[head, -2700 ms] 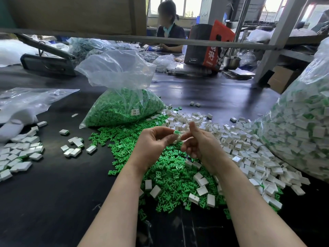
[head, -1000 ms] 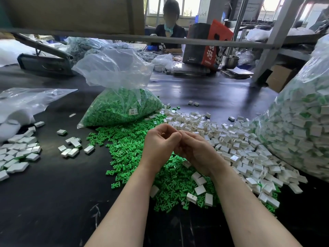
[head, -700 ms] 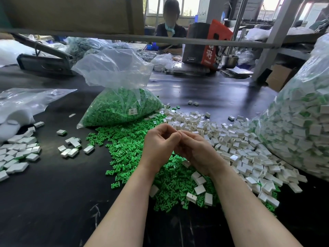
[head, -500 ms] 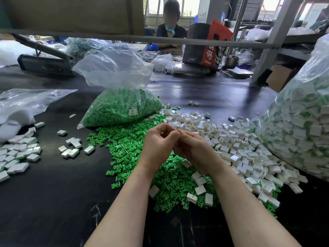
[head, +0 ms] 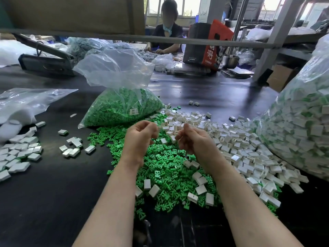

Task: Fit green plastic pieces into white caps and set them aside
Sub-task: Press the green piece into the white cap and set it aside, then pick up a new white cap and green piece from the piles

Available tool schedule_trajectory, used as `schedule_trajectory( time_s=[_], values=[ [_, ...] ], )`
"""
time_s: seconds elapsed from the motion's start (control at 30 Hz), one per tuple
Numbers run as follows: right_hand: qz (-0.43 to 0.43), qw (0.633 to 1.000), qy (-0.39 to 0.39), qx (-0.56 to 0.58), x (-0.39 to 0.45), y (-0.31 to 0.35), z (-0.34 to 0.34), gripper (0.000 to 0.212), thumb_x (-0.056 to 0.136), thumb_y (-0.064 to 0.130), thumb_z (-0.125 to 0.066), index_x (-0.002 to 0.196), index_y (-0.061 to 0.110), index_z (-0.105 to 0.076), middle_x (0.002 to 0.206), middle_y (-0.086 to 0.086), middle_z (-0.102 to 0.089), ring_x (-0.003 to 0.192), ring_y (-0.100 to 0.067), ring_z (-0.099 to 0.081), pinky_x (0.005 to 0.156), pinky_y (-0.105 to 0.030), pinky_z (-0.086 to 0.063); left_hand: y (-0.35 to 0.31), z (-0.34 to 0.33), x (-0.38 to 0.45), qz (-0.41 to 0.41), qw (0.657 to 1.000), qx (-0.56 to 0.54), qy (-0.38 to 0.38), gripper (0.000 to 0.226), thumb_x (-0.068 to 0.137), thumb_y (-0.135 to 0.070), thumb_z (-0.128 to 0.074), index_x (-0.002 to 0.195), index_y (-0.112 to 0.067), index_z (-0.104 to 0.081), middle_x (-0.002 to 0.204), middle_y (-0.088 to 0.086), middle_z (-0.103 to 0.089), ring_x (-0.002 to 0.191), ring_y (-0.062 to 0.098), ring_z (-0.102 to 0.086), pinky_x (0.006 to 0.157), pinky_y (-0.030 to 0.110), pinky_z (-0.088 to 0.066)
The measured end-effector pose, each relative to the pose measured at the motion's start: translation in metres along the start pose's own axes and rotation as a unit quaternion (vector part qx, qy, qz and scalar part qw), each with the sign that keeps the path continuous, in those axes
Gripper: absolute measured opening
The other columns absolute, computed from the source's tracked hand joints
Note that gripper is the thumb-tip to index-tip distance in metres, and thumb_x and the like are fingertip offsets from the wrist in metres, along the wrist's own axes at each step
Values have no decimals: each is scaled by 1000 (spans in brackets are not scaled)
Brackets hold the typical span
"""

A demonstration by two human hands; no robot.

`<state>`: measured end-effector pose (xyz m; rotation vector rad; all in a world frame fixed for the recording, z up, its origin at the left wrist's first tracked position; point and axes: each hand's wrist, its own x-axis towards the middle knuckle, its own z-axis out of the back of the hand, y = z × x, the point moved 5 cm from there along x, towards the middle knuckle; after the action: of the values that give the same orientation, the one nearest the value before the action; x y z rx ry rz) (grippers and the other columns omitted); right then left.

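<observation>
My left hand [head: 140,138] and my right hand [head: 193,140] hover a little apart over the loose green plastic pieces [head: 165,166] on the black table. Both show their backs to me with fingers curled inward, so whatever is in either palm is hidden. A white cap [head: 172,139] lies right at my right fingertips; I cannot tell whether they pinch it. Loose white caps [head: 236,145] spread to the right of the green heap. Finished caps [head: 19,154] lie in a pile at the far left, with a few more [head: 73,148] closer in.
An open clear bag of green pieces [head: 122,107] stands behind my hands. A big clear bag of filled caps [head: 300,125] bulges at the right. Crumpled clear plastic [head: 26,102] lies at the left. A person sits across the table behind a metal rail [head: 124,38].
My hands were pressed together over the green heap half a second ago. They have now drawn apart, the left moving left and the right moving right.
</observation>
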<state>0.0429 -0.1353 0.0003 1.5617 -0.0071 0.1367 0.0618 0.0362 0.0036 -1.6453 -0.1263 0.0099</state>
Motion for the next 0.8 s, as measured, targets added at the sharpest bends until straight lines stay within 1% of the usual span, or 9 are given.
schedule_trajectory(
  time_s=[0.17, 0.27, 0.33, 0.4, 0.47, 0.6, 0.63, 0.73, 0.8],
  values=[
    [28, 998, -50, 4, 0, 5, 13, 39, 103, 27, -44, 77, 6, -63, 58, -3, -58, 45, -4, -48, 46, -10, -37, 14, 80, 17, 24, 973, 131, -186, 11, 82, -22, -63, 76, -13, -68, 72, 1, -71, 72, 22, -67, 62, 34, -50],
    [32, 997, -74, -4, 0, 6, 18, 36, 103, 26, -46, 78, 5, -63, 54, 4, -59, 44, -1, -48, 45, -9, -37, 24, 114, 20, 64, 947, 172, -263, 16, 82, -17, -61, 67, -12, -62, 78, 16, -71, 82, 37, -70, 77, 50, -56],
    [32, 995, -93, -35, 0, 5, 23, 35, 102, 26, -48, 78, 6, -64, 55, 3, -59, 43, -1, -46, 45, -10, -37, 26, 124, 19, 81, 932, 188, -299, 21, 84, -15, -63, 64, -14, -57, 80, 22, -70, 85, 41, -68, 80, 54, -57],
    [37, 988, -119, -96, 1, 5, 28, 32, 101, 26, -51, 79, 10, -66, 58, 1, -59, 43, -1, -46, 46, -12, -38, 22, 129, 16, 78, 915, 227, -323, 17, 85, -18, -67, 69, -14, -60, 82, 19, -70, 81, 38, -67, 74, 45, -57],
    [45, 974, -147, -168, 1, 5, 33, 27, 100, 24, -54, 78, 15, -66, 60, 2, -60, 44, -1, -48, 47, -15, -39, 17, 131, 12, 73, 894, 281, -340, 9, 86, -20, -68, 83, -12, -65, 91, 17, -70, 86, 37, -64, 70, 38, -49],
    [38, 935, -162, -312, 3, 2, 42, 18, 96, 23, -61, 81, 15, -64, 71, 0, -63, 63, -15, -59, 55, -26, -48, 6, 135, 1, 104, 839, 401, -352, 19, 87, -17, -62, 106, -13, -64, 111, 15, -65, 108, 41, -58, 85, 43, -43],
    [32, 923, -155, -352, 4, 1, 43, 14, 95, 23, -63, 83, 16, -64, 72, 3, -63, 66, -15, -60, 56, -24, -46, 3, 136, -1, 111, 829, 421, -352, 22, 86, -16, -61, 108, -14, -63, 115, 15, -64, 111, 41, -57, 90, 44, -42],
    [25, 887, -130, -443, 2, 1, 40, 11, 91, 24, -68, 82, 26, -63, 71, 16, -58, 67, -2, -56, 54, -15, -38, 0, 131, -4, 117, 818, 445, -344, 29, 84, -11, -59, 112, -15, -63, 124, 17, -60, 118, 42, -51, 97, 47, -40],
    [25, 873, -113, -474, 1, 1, 37, 8, 89, 26, -70, 83, 30, -66, 72, 18, -59, 71, -2, -58, 59, -16, -43, -3, 124, -4, 106, 817, 456, -336, 32, 83, -10, -59, 114, -15, -63, 127, 19, -57, 119, 43, -50, 97, 48, -41]
  ],
)
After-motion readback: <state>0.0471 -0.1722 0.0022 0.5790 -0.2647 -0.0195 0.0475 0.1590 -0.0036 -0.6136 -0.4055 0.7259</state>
